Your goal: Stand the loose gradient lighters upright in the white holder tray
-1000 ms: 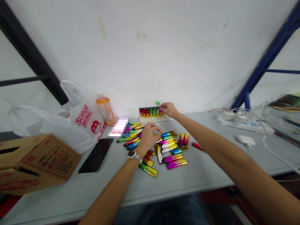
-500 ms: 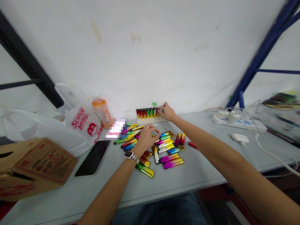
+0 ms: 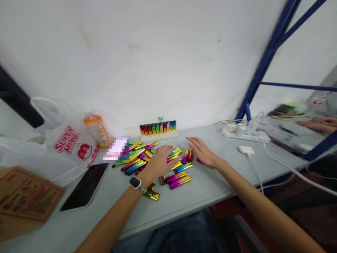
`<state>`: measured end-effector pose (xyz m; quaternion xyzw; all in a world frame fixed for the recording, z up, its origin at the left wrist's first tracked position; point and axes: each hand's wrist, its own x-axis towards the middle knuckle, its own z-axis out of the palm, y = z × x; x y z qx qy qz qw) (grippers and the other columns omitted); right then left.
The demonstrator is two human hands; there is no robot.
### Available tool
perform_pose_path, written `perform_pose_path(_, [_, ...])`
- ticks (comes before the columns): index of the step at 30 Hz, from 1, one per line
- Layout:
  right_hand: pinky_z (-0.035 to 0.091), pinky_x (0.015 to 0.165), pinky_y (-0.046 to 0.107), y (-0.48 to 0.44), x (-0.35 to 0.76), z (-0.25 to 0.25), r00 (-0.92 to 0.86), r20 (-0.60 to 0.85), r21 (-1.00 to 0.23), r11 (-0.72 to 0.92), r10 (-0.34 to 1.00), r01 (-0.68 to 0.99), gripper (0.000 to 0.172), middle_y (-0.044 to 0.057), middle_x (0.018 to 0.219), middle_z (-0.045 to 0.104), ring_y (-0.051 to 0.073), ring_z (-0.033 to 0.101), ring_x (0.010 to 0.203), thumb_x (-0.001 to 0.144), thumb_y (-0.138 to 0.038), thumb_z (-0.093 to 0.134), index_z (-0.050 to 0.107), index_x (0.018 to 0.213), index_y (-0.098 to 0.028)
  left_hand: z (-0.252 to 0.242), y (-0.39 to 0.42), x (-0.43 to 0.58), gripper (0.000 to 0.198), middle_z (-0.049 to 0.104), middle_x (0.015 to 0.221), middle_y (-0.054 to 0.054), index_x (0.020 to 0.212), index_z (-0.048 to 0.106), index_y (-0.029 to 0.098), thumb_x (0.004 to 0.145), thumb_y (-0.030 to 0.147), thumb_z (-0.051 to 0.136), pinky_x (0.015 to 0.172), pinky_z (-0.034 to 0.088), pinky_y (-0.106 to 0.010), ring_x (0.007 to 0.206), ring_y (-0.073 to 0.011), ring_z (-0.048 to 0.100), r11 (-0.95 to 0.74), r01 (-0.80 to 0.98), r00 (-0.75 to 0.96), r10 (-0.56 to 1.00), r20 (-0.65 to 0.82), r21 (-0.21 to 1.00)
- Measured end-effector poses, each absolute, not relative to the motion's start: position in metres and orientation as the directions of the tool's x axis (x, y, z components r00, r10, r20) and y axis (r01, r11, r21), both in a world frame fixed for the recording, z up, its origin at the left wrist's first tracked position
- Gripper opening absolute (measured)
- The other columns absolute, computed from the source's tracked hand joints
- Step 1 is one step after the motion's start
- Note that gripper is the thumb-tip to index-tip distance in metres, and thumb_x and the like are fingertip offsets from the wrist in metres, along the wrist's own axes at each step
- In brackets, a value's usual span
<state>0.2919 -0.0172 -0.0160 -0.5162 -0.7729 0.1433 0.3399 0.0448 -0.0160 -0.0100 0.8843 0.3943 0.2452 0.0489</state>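
Note:
A heap of shiny multicoloured lighters [image 3: 158, 165] lies on the grey table [image 3: 205, 193]. My left hand [image 3: 158, 161], with a watch on its wrist, rests palm down on the heap with its fingers curled over some lighters. My right hand [image 3: 202, 151] hovers flat, fingers stretched out, at the heap's right edge beside two red-yellow lighters [image 3: 187, 155], and holds nothing. A white rack [image 3: 159, 134] against the wall holds a row of several upright lighters [image 3: 158, 127].
A black phone [image 3: 84, 187] lies to the left, beside a white plastic bag [image 3: 63, 147], an orange bottle [image 3: 96, 127] and a cardboard box [image 3: 23, 198]. To the right sit a power strip [image 3: 243, 133], a white case [image 3: 246, 150] and cables. Another person's hand [image 3: 319, 123] is far right.
My right hand has left the rack at the wall and come back down to the heap's right edge, now stretched flat. The camera has swung to the right. My left hand stays on the heap.

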Motion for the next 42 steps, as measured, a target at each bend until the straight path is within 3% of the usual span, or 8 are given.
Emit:
perform_pose_path(4, [0.026, 0.121, 0.045, -0.034, 0.282, -0.035, -0.241, 0.286, -0.563, 0.366, 0.927, 0.741, 0.06, 0.011, 0.155, 0.041, 0.024, 0.035, 0.145, 0.103, -0.055, 0.023, 0.045, 0.15, -0.026, -0.019, -0.053, 0.064, 0.08, 0.047, 0.15, -0.017, 0.148, 0.043, 0.023, 0.084, 0.071, 0.054, 0.115, 0.03, -0.056, 0.14, -0.0359, 0.04, -0.707, 0.675, 0.64, 0.704, 0.309, 0.213])
perform_pose_path(7, [0.027, 0.119, 0.047, -0.029, 0.257, -0.036, -0.253, 0.261, -0.531, 0.358, 0.931, 0.768, 0.058, 0.012, 0.157, 0.039, 0.025, 0.033, 0.147, 0.103, -0.054, 0.024, 0.048, 0.148, -0.026, -0.029, -0.064, 0.071, 0.089, 0.043, 0.153, -0.019, 0.149, 0.042, 0.021, 0.08, 0.076, 0.054, 0.117, 0.024, -0.059, 0.143, -0.0382, 0.035, -0.689, 0.699, 0.618, 0.717, 0.322, 0.192])
perform_pose_path(12, [0.028, 0.116, 0.051, -0.006, 0.218, -0.027, -0.247, 0.217, -0.492, 0.325, 0.944, 0.808, 0.05, 0.011, 0.146, 0.054, 0.024, 0.042, 0.141, 0.104, -0.047, 0.026, 0.062, 0.132, -0.026, -0.032, -0.038, 0.064, 0.075, 0.05, 0.145, -0.017, 0.143, 0.049, 0.021, 0.085, 0.068, 0.055, 0.115, 0.028, -0.054, 0.137, -0.034, 0.043, -0.675, 0.712, 0.585, 0.723, 0.369, 0.194])
perform_pose_path(21, [0.032, 0.11, 0.046, 0.036, 0.191, -0.023, -0.074, 0.209, -0.624, 0.191, 0.975, 0.758, 0.051, 0.011, 0.129, 0.065, 0.025, 0.054, 0.126, 0.103, -0.049, 0.028, 0.07, 0.111, -0.021, -0.019, 0.005, 0.056, 0.058, 0.057, 0.139, -0.015, 0.136, 0.054, 0.019, 0.088, 0.051, 0.061, 0.109, 0.037, -0.049, 0.13, -0.0319, 0.05, -0.617, 0.751, 0.526, 0.775, 0.351, 0.235])
perform_pose_path(29, [0.042, 0.099, 0.035, 0.057, 0.189, -0.029, 0.079, 0.408, -0.782, 0.304, 0.909, 0.545, 0.044, 0.011, 0.103, 0.069, 0.023, 0.061, 0.104, 0.099, -0.042, 0.034, 0.07, 0.091, -0.018, -0.018, -0.026, 0.013, 0.033, 0.059, 0.136, -0.011, 0.122, 0.06, 0.021, 0.099, 0.039, 0.045, 0.112, 0.035, -0.046, 0.131, -0.0268, 0.049, -0.606, 0.783, 0.5, 0.747, 0.438, 0.141])
perform_pose_path(35, [0.044, 0.092, 0.033, 0.064, 0.178, -0.029, 0.147, 0.504, -0.82, 0.419, 0.851, 0.389, 0.034, 0.009, 0.095, 0.067, 0.022, 0.061, 0.097, 0.092, -0.035, 0.04, 0.068, 0.084, -0.017, -0.026, -0.021, 0.012, 0.023, 0.062, 0.126, -0.009, 0.113, 0.06, 0.02, 0.099, 0.027, 0.043, 0.103, 0.042, -0.044, 0.121, -0.0256, 0.053, -0.558, 0.806, 0.414, 0.769, 0.486, 0.196])
perform_pose_path(39, [0.043, 0.09, 0.035, 0.059, 0.183, -0.021, -0.038, 0.526, -0.71, 0.463, 0.85, 0.53, 0.029, 0.009, 0.093, 0.065, 0.023, 0.06, 0.096, 0.091, -0.031, 0.043, 0.068, 0.084, -0.017, -0.022, 0.002, 0.026, 0.022, 0.063, 0.111, -0.01, 0.106, 0.06, 0.018, 0.093, 0.012, 0.043, 0.095, 0.047, -0.043, 0.108, -0.0257, 0.057, -0.53, 0.798, 0.332, 0.784, 0.524, 0.288])
perform_pose_path(42, [0.04, 0.094, 0.04, 0.049, 0.192, -0.011, -0.323, 0.397, -0.462, 0.492, 0.859, 0.738, 0.02, 0.009, 0.098, 0.065, 0.026, 0.058, 0.101, 0.082, -0.025, 0.056, 0.071, 0.093, -0.018, -0.018, 0.015, 0.023, 0.024, 0.062, 0.102, -0.01, 0.098, 0.059, 0.017, 0.09, 0.006, 0.039, 0.094, 0.048, -0.041, 0.102, -0.0239, 0.058, -0.535, 0.739, 0.251, 0.782, 0.57, 0.409])
